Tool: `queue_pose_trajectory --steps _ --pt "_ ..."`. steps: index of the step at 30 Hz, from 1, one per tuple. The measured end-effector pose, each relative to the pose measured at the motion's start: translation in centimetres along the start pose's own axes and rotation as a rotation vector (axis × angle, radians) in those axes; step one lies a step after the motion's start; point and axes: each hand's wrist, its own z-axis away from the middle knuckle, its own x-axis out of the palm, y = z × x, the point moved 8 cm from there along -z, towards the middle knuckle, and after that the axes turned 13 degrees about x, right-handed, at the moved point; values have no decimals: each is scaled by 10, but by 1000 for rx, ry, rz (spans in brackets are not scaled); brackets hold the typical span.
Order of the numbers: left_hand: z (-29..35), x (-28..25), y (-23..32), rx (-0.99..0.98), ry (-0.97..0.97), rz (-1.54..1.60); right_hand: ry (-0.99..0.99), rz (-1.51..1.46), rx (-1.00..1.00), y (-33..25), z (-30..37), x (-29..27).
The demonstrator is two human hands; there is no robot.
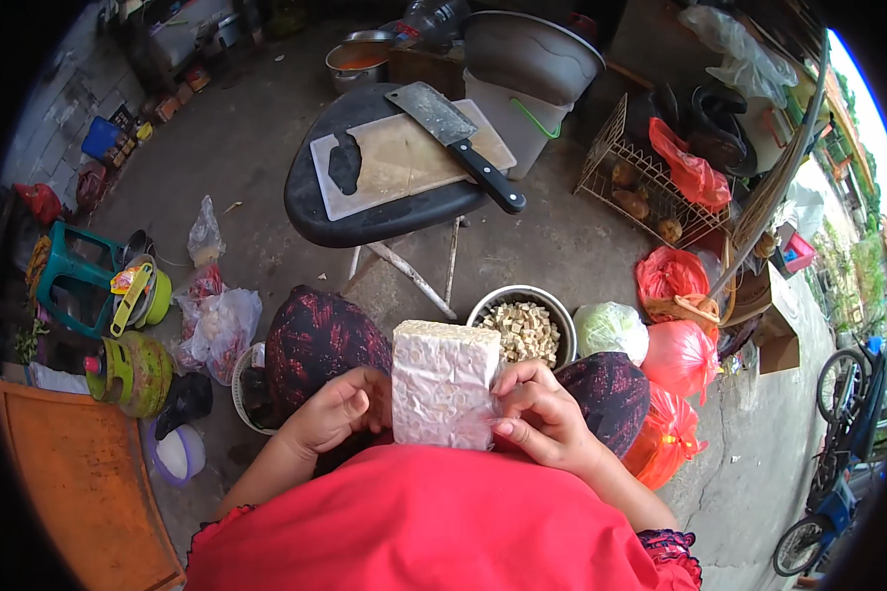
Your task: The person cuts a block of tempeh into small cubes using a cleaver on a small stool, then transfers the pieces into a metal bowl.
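A block of tempeh point(445, 389) in crinkled clear wrapping stands upright in front of my red top. My left hand point(343, 409) is at its left side, fingers curled and partly hidden behind it. At the lower right edge, my right hand point(544, 414) pinches the wrapping with thumb and fingers. Beyond the block, a metal bowl point(569, 330) holds many small tempeh cubes point(522, 333). On a black stool point(310, 212) lies a pale cutting board point(404, 163), and a cleaver point(432, 113) with a black handle rests across it.
Cabbage in plastic point(611, 333) and red bags point(680, 357) sit to the right of my knee. A wire rack point(601, 163) stands farther back. On the left are a green gas cylinder point(138, 374), a teal stool point(74, 266) and plastic bags point(222, 325).
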Motion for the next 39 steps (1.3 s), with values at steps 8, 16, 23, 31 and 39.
queue_pose_trajectory --steps 8,16,23,31,39 --pt "-46 13 53 111 50 -366 -61 23 -150 -24 -21 12" --pt "-12 -50 56 500 391 -215 164 27 -83 15 9 -4" --pt "5 -107 152 841 717 53 713 -149 -59 52 96 -112" --pt "-23 -81 201 708 700 -188 1462 525 444 178 240 -213" --pt "-79 -115 238 479 399 -588 847 -26 1204 293 253 -141"
